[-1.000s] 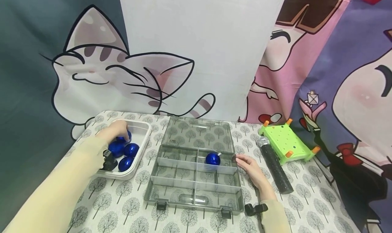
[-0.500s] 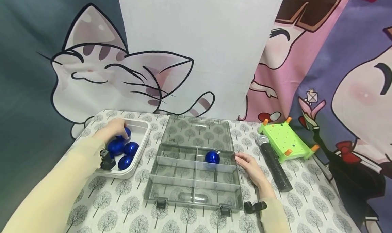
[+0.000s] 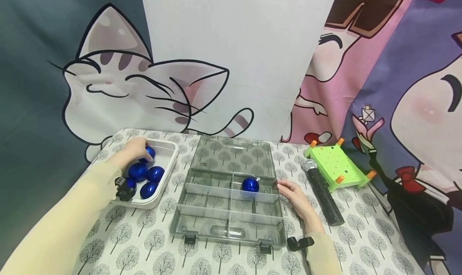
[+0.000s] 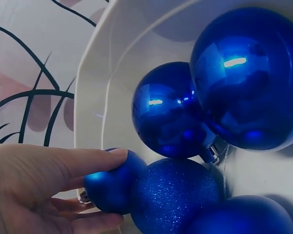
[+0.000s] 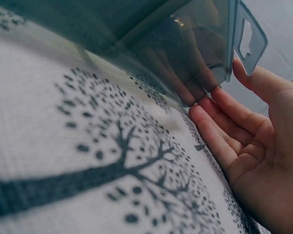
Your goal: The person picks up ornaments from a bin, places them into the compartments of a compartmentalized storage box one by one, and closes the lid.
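Note:
My left hand [image 3: 132, 151] reaches into the white tub [image 3: 172, 154] and pinches a small matte blue Christmas ball [image 4: 115, 181] between thumb and fingers. Around it lie more blue balls: a glittery one [image 4: 173, 195], a shiny one [image 4: 168, 112] and a larger shiny one [image 4: 251, 78]. To the right, a clear grey compartment box [image 3: 203, 202] lies with its lid [image 3: 232, 158] folded back. One shiny blue ball [image 3: 250, 185] sits in its back right compartment. At the box's right side, my right hand [image 3: 296, 198] touches the wall with its fingertips, the thumb by the rim.
A black microphone [image 3: 323, 194] with a silver head lies right of my right hand. Beside it stands a green toy piece [image 3: 337, 166] with orange legs. A printed curtain [image 3: 234, 46] hangs behind the table, which has a tree-patterned cloth [image 3: 140, 251].
My left hand has shifted slightly within the tub, with the ball it holds moving along. The right hand stays at the box's side.

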A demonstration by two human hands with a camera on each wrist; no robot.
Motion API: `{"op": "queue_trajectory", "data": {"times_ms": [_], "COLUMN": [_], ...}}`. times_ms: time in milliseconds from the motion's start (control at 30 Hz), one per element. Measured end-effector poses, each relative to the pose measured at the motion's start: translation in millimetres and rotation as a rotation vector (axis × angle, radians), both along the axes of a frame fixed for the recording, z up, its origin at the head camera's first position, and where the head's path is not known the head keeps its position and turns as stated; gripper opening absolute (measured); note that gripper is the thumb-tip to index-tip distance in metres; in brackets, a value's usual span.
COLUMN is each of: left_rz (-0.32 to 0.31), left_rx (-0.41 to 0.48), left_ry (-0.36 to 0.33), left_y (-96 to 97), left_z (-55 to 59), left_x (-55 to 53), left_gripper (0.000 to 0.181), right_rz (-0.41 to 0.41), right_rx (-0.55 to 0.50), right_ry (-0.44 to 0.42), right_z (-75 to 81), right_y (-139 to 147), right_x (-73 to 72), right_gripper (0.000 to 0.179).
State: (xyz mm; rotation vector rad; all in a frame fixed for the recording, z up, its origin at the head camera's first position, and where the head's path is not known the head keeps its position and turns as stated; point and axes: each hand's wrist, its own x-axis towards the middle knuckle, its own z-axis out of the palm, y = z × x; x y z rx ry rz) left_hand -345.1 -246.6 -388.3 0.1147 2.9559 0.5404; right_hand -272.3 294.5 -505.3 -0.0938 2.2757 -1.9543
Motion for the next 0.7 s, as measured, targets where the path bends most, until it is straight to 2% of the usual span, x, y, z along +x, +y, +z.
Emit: {"op": "queue_trajectory", "data": {"times_ms": [200,367,700], "left_rz": [-0.002,0.009,-0.054], "left_rx": [0.03,0.053,0.072], "left_ry": [0.064,0.087,0.204], "left_y": [1.3,1.5,7.3], "left_z": [9.1,16.4,24.9], "left_x": [2.7,8.9,18.5], "left_gripper": [0.062,0.063,0.062], "right_rz": [-0.012,-0.02,0.0], "right_rx": [-0.018,-0.017,-0.023], "right_ry": [-0.01,-0.009,-0.01], "right_z": [2.1,2.0,3.6], "right_y": [0,0,-2], "right_x": [0.3,0.0,2.3], "right_gripper": [0.045,0.044,0.044]}}
